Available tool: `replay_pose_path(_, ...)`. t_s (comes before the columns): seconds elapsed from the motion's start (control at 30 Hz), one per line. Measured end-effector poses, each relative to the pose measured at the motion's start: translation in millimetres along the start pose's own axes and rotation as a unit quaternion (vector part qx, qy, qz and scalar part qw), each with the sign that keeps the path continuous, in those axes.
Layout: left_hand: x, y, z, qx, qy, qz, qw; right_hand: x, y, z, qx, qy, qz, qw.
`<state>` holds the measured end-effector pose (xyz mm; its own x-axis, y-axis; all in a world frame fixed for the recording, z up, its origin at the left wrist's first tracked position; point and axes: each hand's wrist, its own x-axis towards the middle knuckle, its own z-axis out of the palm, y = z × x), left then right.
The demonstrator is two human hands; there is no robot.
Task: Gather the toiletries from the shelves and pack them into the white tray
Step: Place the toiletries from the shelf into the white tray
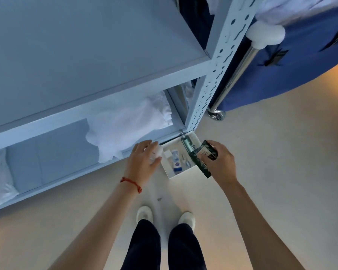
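A white tray [183, 171] sits on the floor by the foot of the shelf post. Inside it lie a small blue-and-white tube [176, 160], a small white box [167, 153], a thin toothbrush-like item [185, 161] and a dark green tube [187, 146]. My left hand [142, 159] hovers over the tray's left edge and holds a small white bottle [158, 152]. Over the tray's right side, my right hand [218, 159] grips dark green packets [202, 159] with a brown label.
A pale blue metal shelf unit [105, 75] fills the left; its lower shelf holds folded white linen [125, 125] and pillows. A blue linen cart [293, 71] on castors stands at the right. My feet [164, 216] are on the beige floor below the tray.
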<state>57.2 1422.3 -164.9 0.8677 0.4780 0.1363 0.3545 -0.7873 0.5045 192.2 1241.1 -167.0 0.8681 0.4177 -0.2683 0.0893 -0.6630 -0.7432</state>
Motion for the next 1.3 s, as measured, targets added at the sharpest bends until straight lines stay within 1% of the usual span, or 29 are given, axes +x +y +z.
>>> replay_pose_path(0.17,8,-27,84,0.002,-0.047,0.022,0.999,34,68,44,0.014,0.006,0.027,1.0)
replay_pose_path(0.27,12,-65,153,0.002,-0.071,0.022,0.997,63,121,85,0.02,0.018,0.031,0.999)
replay_pose_path(0.4,11,-119,243,0.004,-0.094,0.022,0.995,98,194,149,0.011,0.01,0.036,0.999)
replay_pose_path(0.63,13,-200,374,-0.003,-0.089,0.049,0.995,157,310,253,-0.023,0.012,0.005,1.0)
replay_pose_path(0.8,16,-241,452,0.007,-0.086,0.073,0.994,192,359,307,-0.058,0.016,-0.056,0.997)
replay_pose_path(0.93,20,-263,490,0.002,-0.083,0.08,0.993,212,379,338,-0.09,0.019,-0.11,0.99)
replay_pose_path(1.07,22,-275,505,0.015,-0.071,0.068,0.995,223,390,356,-0.105,0.026,-0.113,0.988)
replay_pose_path(1.17,21,-280,509,0.037,-0.086,0.052,0.994,227,394,358,-0.118,0.015,-0.116,0.986)
replay_pose_path(1.23,20,-283,510,0.053,-0.089,0.055,0.993,226,394,355,-0.132,0.002,-0.128,0.983)
replay_pose_path(1.3,17,-284,508,0.07,-0.08,0.055,0.993,223,394,348,-0.129,0.018,-0.17,0.977)
